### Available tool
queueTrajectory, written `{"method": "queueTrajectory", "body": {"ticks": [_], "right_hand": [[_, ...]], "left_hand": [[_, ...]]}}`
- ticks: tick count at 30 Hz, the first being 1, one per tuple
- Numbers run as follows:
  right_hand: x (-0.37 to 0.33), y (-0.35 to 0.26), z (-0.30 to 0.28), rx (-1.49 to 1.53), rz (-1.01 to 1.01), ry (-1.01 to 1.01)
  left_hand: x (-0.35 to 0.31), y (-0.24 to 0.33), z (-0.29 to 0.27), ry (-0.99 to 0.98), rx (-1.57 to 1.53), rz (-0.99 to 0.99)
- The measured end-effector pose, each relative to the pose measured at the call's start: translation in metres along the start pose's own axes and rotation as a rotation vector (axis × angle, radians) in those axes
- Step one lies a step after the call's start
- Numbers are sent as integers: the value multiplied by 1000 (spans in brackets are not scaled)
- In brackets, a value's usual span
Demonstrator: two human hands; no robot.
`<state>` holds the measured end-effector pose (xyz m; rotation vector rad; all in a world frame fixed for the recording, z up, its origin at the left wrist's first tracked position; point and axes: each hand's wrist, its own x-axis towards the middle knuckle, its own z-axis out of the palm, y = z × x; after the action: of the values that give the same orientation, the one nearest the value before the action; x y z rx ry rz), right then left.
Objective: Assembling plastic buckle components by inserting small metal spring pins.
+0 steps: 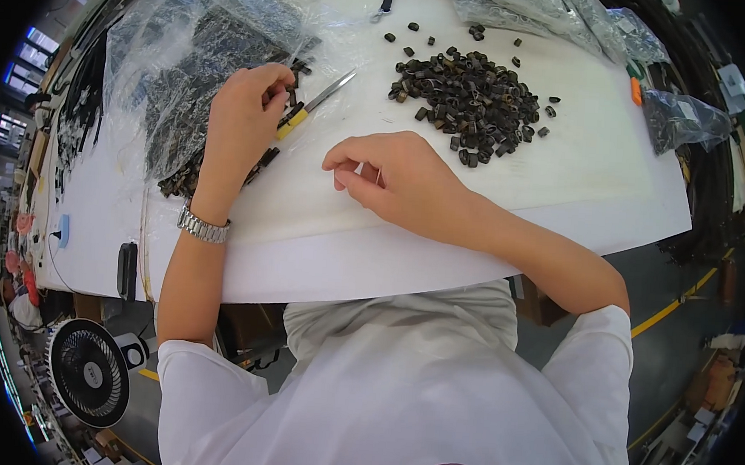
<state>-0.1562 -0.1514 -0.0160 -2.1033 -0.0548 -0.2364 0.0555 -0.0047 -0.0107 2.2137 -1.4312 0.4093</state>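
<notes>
My left hand [247, 114], with a metal-band watch [203, 225] on its wrist, is over the edge of a clear plastic bag [175, 41] full of small dark pieces. Its fingers are curled into a pinch; what they hold is hidden. Just right of it lies a pointed silver-bladed tool [330, 91] with a yellow and black handle. My right hand [401, 179] hovers above the white table, thumb and fingers closed in a loose pinch, and I cannot make out anything in it. Beyond it spreads a heap of small black ring-like pieces [474, 98].
The white tabletop [302, 267] ends just in front of my body. More clear plastic bags [531, 12] lie at the far right, beside an orange object [636, 91]. Long black strips [83, 87] hang at the left. A black fan [89, 373] stands at lower left.
</notes>
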Motion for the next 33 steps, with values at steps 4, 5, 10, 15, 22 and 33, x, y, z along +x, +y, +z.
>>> {"method": "queueTrajectory", "body": {"ticks": [4,5,10,15,22,33], "right_hand": [[16,3,-6,372,215,-23],[21,7,-5,437,214,-14],[28,17,4,625,257,76],[27,18,4,831,177,190],[22,17,-8,834,210,186],[20,27,-18,1085,244,113]], "left_hand": [[1,2,-7,62,-290,-201],[1,5,-7,20,-400,-276],[-3,19,-7,-56,-1040,-447],[-11,59,-5,-80,-1185,-452],[-14,59,-10,-81,-1123,-381],[-15,56,-10,-221,-1177,-357]]}}
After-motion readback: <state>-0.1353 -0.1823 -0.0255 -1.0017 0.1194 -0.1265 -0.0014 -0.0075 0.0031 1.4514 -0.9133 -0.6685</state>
